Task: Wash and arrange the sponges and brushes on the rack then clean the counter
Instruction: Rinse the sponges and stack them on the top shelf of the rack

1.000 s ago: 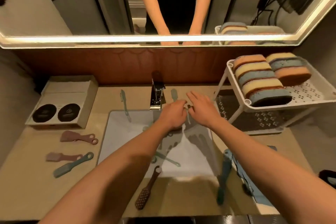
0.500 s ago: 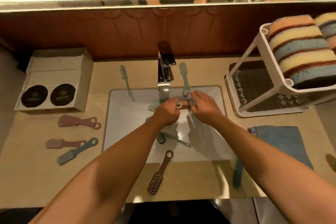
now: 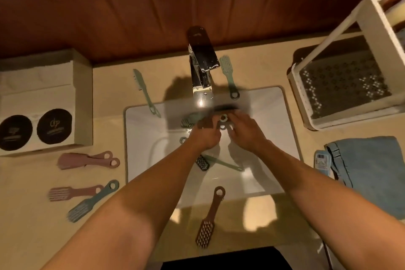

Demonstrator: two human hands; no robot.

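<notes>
Over the white sink [image 3: 274, 138], under the chrome faucet [image 3: 202, 68], my left hand [image 3: 205, 136] and my right hand [image 3: 245, 131] are together, both closed around a small brush [image 3: 223, 118] whose ring end shows between the fingers. Another green brush [image 3: 188, 123] peeks out left of my left hand. A dark-headed green brush [image 3: 215, 162] lies in the basin. A brown brush [image 3: 210, 217] rests across the sink's front edge. Green brushes [image 3: 144, 92] [image 3: 229, 76] flank the faucet. The white rack [image 3: 341, 85] stands at right, sponges barely visible at its top.
Pink brushes [image 3: 87, 160] [image 3: 72, 192] and a teal brush [image 3: 92, 201] lie on the beige counter [image 3: 43, 226] at left. A cardboard box [image 3: 43, 103] sits at far left. A folded blue cloth [image 3: 370, 171] lies at right, below the rack.
The view has tilted further down, so the mirror and most sponges have left the frame. My hands stay together under the faucet, working the small brush.
</notes>
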